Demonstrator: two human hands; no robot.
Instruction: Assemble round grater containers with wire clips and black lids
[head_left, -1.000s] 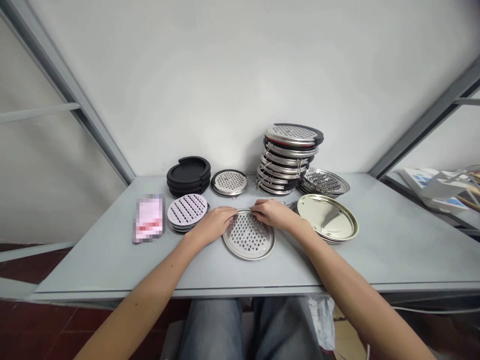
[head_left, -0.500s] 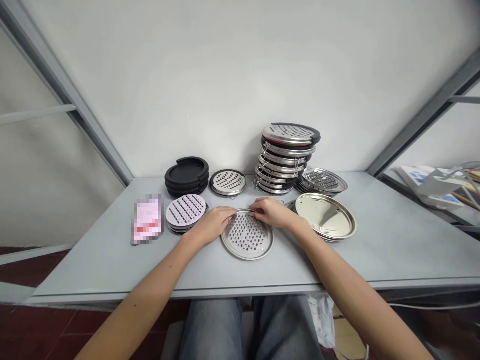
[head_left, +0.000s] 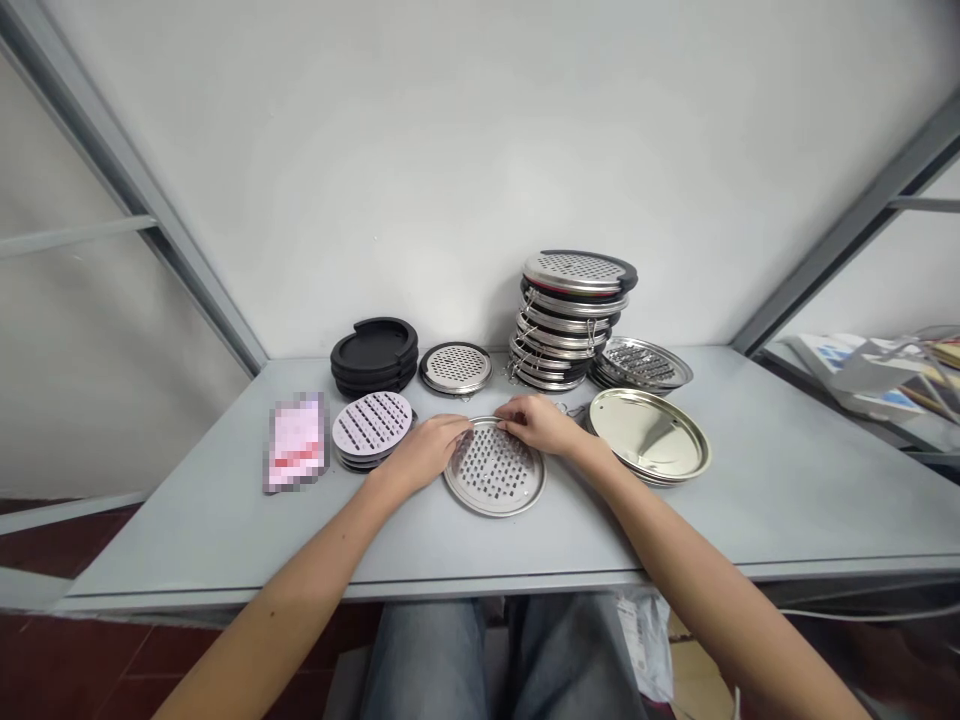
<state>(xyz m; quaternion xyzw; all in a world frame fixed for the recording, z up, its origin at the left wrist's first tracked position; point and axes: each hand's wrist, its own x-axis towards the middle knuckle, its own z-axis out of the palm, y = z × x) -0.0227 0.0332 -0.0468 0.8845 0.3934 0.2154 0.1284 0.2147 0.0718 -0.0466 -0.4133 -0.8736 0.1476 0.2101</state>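
Observation:
A round metal grater (head_left: 496,470) with rows of punched holes and a raised rim lies on the table in front of me. My left hand (head_left: 429,452) grips its upper left rim, with the fingers reaching over the edge. At the top right of the same rim, my right hand (head_left: 541,424) has its fingers bent and pressed together on the edge. Both thumbs are partly hidden. Beside my left hand is a stack topped by a pale slotted grating disc (head_left: 373,423). Shiny gold-toned round lids (head_left: 649,432) are stacked close to my right forearm.
Black ring-shaped holders (head_left: 373,345) are piled at the back left. A finished-looking grater (head_left: 456,367) lies beside them, then a tall stack of clipped graters (head_left: 574,320). More metal graters (head_left: 642,362) sit behind the lids. A blurred pink packet (head_left: 296,440) lies left.
My right hand's fingers have shifted slightly left along the grater's rim. The left hand and the grater stay nearly in place, and the view has moved slightly.

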